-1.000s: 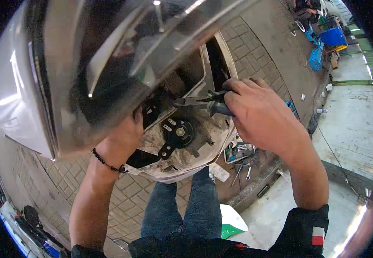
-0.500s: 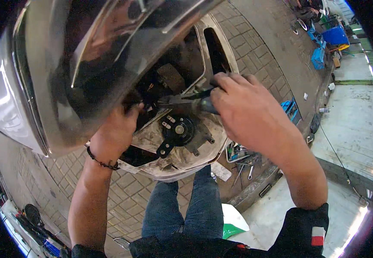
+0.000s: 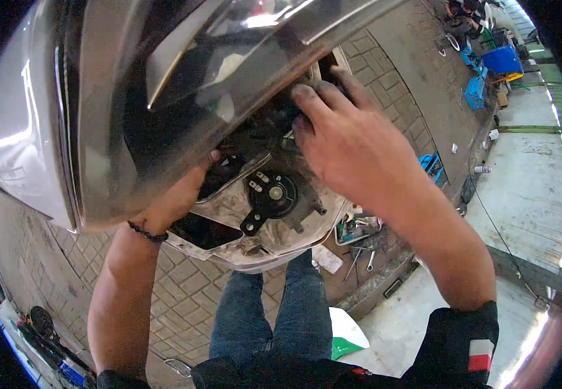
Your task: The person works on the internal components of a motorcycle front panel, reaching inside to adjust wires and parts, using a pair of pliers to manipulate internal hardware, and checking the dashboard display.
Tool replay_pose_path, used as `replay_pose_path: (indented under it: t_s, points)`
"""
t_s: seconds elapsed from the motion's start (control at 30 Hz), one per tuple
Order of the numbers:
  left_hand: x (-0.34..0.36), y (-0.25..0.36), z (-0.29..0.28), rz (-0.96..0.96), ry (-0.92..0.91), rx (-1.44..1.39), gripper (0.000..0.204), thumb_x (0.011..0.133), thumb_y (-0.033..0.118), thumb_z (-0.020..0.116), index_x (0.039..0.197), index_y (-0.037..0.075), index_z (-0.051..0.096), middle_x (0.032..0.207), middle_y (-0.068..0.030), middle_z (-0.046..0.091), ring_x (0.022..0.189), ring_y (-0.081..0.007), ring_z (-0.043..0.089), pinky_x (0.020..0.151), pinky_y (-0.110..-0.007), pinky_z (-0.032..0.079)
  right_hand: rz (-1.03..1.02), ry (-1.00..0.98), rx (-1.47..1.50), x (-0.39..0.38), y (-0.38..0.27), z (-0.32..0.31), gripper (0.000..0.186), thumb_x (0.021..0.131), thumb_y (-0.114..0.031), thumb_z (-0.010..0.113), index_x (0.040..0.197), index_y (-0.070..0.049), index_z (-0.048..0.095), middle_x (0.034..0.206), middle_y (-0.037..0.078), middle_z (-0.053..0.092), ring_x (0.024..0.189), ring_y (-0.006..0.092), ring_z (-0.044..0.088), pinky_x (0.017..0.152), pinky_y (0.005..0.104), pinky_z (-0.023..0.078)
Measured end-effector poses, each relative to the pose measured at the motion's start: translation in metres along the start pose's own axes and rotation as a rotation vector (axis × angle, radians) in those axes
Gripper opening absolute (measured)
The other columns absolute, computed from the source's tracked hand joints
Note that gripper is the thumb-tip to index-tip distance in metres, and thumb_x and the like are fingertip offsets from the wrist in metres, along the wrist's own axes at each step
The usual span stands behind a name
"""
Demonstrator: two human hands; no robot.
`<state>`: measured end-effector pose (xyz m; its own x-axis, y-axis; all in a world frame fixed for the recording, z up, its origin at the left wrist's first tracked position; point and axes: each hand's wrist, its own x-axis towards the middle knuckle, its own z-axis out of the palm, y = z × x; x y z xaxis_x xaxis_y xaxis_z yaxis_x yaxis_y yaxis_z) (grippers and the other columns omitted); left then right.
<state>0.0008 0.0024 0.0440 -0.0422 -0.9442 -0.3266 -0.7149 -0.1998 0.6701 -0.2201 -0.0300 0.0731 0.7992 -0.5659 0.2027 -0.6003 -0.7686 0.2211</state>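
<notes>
A scooter's white and dark front cover (image 3: 164, 117), with a clear lens, is tilted up over the opened front body (image 3: 222, 211). My left hand (image 3: 180, 191) reaches in under the cover's lower edge. Only its thumb tip shows, beside dark parts in the cavity; its other fingers are hidden. My right hand (image 3: 352, 133) is at the cavity's far right side, its fingers curled round something dark that I cannot make out. Below and between both hands, a round black horn (image 3: 275, 193) sits on the body, with two metal terminals and a bracket.
A tray of tools (image 3: 355, 230) lies on the paving to the right, with a spanner (image 3: 371, 260) beside it. Blue crates (image 3: 477, 89) stand at the far right. A white and green panel (image 3: 349, 334) lies by my legs. Another person (image 3: 469, 19) is far off.
My right hand has moved up and further from me. The dark plier-like tool it held no longer shows clearly. The cover has come lower over the cavity, hiding more of it.
</notes>
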Motion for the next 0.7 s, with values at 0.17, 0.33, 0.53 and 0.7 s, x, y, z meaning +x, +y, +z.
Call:
replay_pose_path:
  t_s: [0.17, 0.33, 0.53, 0.7]
  points:
    - [-0.001, -0.008, 0.009, 0.253, 0.147, 0.491, 0.037, 0.079, 0.023, 0.061, 0.107, 0.0, 0.052, 0.096, -0.0218, 0.057, 0.09, -0.0385, 0.053, 0.08, -0.044, 0.043, -0.082, -0.023, 0.014, -0.002, 0.017, 0.012, 0.013, 0.072, -0.016, 0.054, 0.069, -0.008, 0.064, 0.097, 0.007, 0.059, 0.093, 0.0207, 0.055, 0.09, 0.0432, 0.039]
    - [0.0, -0.021, 0.013, 0.403, 0.272, 0.542, 0.033, 0.078, 0.024, 0.061, 0.098, -0.001, 0.056, 0.094, -0.022, 0.058, 0.089, -0.0393, 0.053, 0.078, -0.044, 0.043, -0.079, 0.028, 0.021, -0.005, 0.017, 0.017, 0.013, 0.073, -0.017, 0.054, 0.068, -0.009, 0.063, 0.098, 0.006, 0.059, 0.096, 0.0191, 0.054, 0.09, 0.0439, 0.037]
    - [0.008, -0.004, -0.004, 0.154, -0.087, 0.373, 0.035, 0.078, 0.024, 0.062, 0.102, -0.001, 0.054, 0.1, -0.0235, 0.056, 0.096, -0.0398, 0.053, 0.084, -0.043, 0.042, -0.085, -0.019, 0.062, -0.008, 0.019, 0.02, 0.014, 0.075, -0.017, 0.054, 0.07, -0.009, 0.064, 0.101, 0.005, 0.059, 0.097, 0.02, 0.053, 0.09, 0.0461, 0.037]
    - [0.006, -0.002, -0.003, 0.182, 0.019, 0.323, 0.042, 0.082, 0.032, 0.057, 0.107, -0.001, 0.052, 0.107, -0.0241, 0.053, 0.099, -0.0402, 0.051, 0.086, -0.043, 0.041, -0.099, 0.055, 0.058, -0.003, 0.019, 0.021, 0.015, 0.075, -0.018, 0.054, 0.071, -0.009, 0.065, 0.103, 0.005, 0.059, 0.099, 0.0205, 0.053, 0.09, 0.0459, 0.038]
